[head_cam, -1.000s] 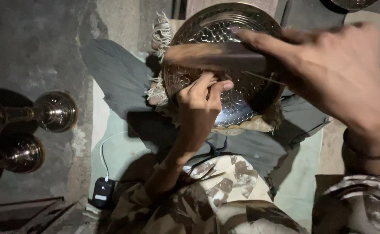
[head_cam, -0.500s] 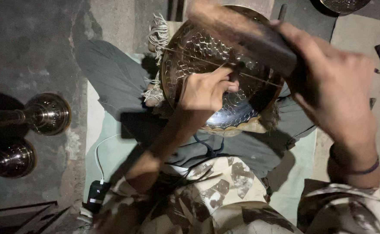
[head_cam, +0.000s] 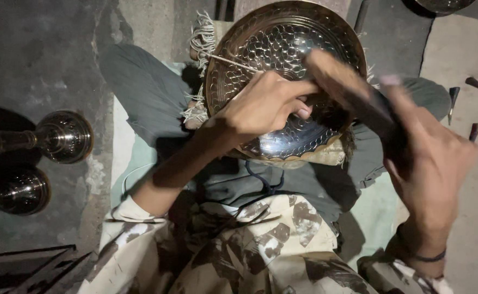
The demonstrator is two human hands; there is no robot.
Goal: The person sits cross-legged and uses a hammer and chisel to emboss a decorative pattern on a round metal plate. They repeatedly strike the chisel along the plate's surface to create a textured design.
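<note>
1. The round metal dish (head_cam: pixel 282 43) rests on the person's lap, on a fringed cloth (head_cam: pixel 198 41); compared with half a second ago it appears lower in the view.
2. The left hand (head_cam: pixel 263 106) has its fingers pinching a thin chisel (head_cam: pixel 233 62) against the dish surface, as before.
3. The right hand (head_cam: pixel 429 163) has its fingers wrapped around a wooden mallet (head_cam: pixel 348 90); it has moved to the right, with the head blurred over the right rim of the dish.
4. Two brass stands (head_cam: pixel 59 136) lie well apart on the floor at left; small pointed tools (head_cam: pixel 476 81) lie at right, and open floor is between.
</note>
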